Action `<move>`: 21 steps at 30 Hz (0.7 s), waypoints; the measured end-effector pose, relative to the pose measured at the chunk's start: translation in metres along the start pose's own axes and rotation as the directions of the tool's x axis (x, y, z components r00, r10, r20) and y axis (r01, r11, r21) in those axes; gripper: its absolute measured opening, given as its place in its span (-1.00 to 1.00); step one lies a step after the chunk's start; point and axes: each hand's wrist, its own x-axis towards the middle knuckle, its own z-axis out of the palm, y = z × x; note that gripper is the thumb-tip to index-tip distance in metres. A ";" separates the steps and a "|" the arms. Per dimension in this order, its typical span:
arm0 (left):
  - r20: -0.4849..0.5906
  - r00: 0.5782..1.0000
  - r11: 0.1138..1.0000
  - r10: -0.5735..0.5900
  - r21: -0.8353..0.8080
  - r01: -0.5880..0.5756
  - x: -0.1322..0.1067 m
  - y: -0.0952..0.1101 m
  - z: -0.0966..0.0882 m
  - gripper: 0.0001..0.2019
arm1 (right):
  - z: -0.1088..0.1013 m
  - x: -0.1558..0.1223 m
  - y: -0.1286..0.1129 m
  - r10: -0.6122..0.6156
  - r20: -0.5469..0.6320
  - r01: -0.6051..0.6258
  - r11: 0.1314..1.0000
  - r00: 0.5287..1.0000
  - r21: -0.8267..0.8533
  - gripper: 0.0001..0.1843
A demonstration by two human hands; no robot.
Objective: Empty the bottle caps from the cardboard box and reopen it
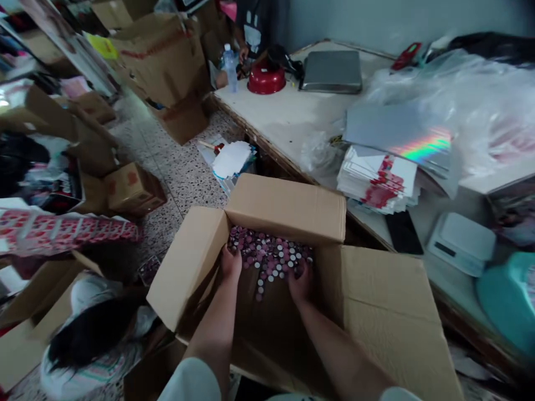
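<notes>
Both grips, my left hand (230, 262) and right hand (300, 284), curl narrow into the small round caps (270, 256) heaped inside the open cardboard box (288, 209) beside the counter (276, 120), apparently mid-scoop, so lifting calls for cupped palms.

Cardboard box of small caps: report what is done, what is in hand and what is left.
Done: the cardboard box stands with its flaps open. In hand: the left hand and right hand are both down inside it, in the pile of small round caps; whether either grips any cannot be told. Left: most caps lie heaped at the far side, and part of the box floor near the hands is bare.
</notes>
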 end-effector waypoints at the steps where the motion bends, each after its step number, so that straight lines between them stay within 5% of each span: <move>1: -0.005 1.000 1.000 0.004 -0.020 -0.004 0.003 0.004 0.006 -0.35 | -0.002 0.002 0.001 0.011 -0.047 -0.012 1.000 0.999 -0.016 -0.17; 6: -0.002 0.999 0.997 -0.034 -0.072 0.034 0.014 0.015 0.033 -0.25 | -0.001 0.024 -0.008 0.124 -0.153 -0.136 0.988 0.980 -0.072 -0.23; 12: -0.025 0.998 0.998 -0.057 -0.008 0.057 0.030 0.022 0.053 -0.16 | 0.035 0.041 -0.033 0.165 -0.210 -0.171 0.985 0.964 -0.010 -0.24; 17: 0.091 0.990 0.994 0.110 0.014 -0.111 0.037 0.012 0.049 -0.22 | 0.073 0.021 -0.065 0.054 0.014 -0.056 0.969 0.998 0.242 -0.22; 21: 0.270 0.943 0.981 0.194 -0.054 -0.186 0.041 0.012 0.044 -0.37 | 0.095 0.013 -0.082 -0.112 0.126 0.083 0.972 0.986 0.220 -0.32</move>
